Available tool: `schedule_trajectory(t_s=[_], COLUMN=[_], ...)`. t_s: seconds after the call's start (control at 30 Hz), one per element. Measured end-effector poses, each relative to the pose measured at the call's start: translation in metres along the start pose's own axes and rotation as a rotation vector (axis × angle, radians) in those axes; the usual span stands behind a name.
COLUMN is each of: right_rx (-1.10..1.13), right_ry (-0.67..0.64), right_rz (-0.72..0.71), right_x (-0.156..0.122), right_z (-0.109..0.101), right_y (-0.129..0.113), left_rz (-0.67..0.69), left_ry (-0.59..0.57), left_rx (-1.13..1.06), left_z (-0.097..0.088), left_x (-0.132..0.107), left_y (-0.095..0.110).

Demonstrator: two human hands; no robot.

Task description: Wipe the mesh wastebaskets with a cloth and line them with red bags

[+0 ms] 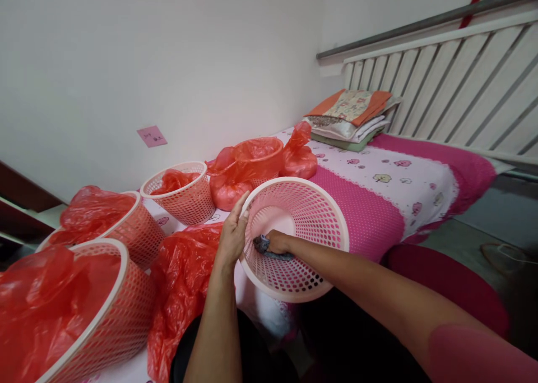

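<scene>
A pale pink perforated plastic basket (323, 226) is tilted toward me at the bed's edge, its mouth facing me. My left hand (235, 229) grips its rim on the left side, thumb at the edge and fingers along the outside. Inside the basket, my right hand (277, 243) is closed on a dark grey-blue cloth (275, 254), pressed against the inner left wall. Close to my left forearm lies a crumpled red plastic bag (180, 276) on the bedspread.
Several more pink baskets (185, 201) with red bags stand at left and behind. A tied red bag (298, 161) sits beside them. Folded bedding (348, 119) is stacked near the radiator (441, 86). A dark red round stool (445, 287) stands at right.
</scene>
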State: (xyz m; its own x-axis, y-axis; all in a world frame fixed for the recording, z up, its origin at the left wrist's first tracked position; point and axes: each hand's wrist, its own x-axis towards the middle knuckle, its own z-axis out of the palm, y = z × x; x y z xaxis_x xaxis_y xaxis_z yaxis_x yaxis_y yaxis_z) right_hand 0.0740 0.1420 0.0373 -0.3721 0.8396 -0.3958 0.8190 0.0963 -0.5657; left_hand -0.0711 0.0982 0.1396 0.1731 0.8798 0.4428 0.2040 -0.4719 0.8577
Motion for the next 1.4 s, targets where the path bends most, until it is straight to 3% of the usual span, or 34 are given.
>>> schedule_trajectory(t_s=[0.2,0.67,1.0,1.4], right_rx=[-0.082,-0.055,-0.015,-0.033], right_ry=[-0.027,0.061,0.069,0.244], right_rz=[0.007,-0.068,-0.151,-0.323], right_x=[-0.017,-0.067,-0.120,-0.145], right_z=[-0.008,-0.015,-0.022,0.002], right_y=[-0.013,-0.022,-0.029,-0.020], left_rz=[-0.007,-0.006,-0.011,-0.007], left_ry=[0.007,0.004,0.009,0.001], left_rx=[-0.001,0.003,-0.012,0.016], left_z=[-0.001,-0.002,-0.003,-0.005], left_x=[0.000,0.000,0.000,-0.001], left_y=[-0.002,-0.002,-0.002,-0.001])
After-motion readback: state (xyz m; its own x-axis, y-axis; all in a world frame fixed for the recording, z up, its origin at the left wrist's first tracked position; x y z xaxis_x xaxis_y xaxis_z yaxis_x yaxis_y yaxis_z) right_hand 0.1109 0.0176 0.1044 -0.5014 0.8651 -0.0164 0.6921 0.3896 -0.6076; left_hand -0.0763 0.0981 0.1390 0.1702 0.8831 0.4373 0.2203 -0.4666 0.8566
